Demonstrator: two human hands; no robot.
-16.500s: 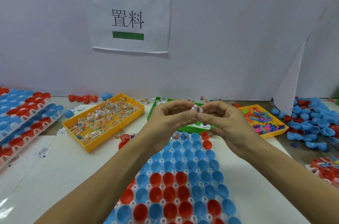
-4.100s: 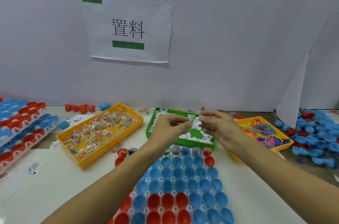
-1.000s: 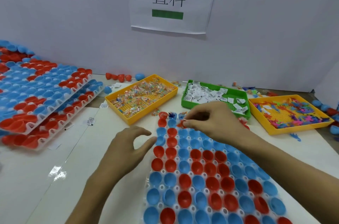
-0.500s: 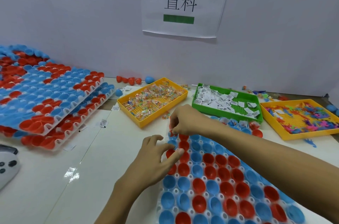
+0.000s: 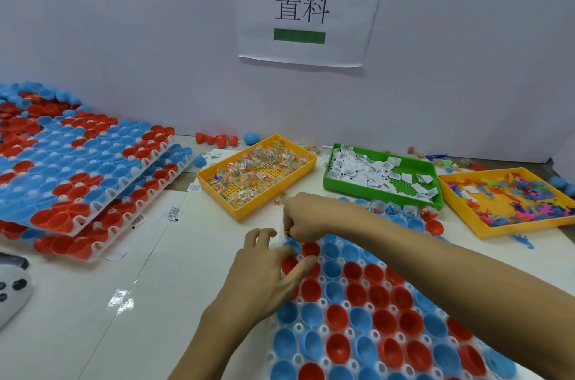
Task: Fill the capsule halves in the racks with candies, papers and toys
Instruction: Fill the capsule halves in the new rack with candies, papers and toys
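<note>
The right hand (image 5: 306, 218) curls its fingers (image 5: 291, 232) over the far-left corner of the near rack (image 5: 373, 317), pinching something too small to identify. The left hand (image 5: 264, 274) rests spread on that rack's left edge. Three trays stand beyond: candies (image 5: 258, 171), papers (image 5: 382, 174), toys (image 5: 510, 196). Two stacked racks (image 5: 84, 168) lie left on the surface (image 5: 93, 302).

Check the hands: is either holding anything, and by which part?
Right hand pinches something small in its fingers at the rack's far left corner; what it is, and where it is gripped, cannot be told. Left hand holds nothing, resting on the rack.
</note>
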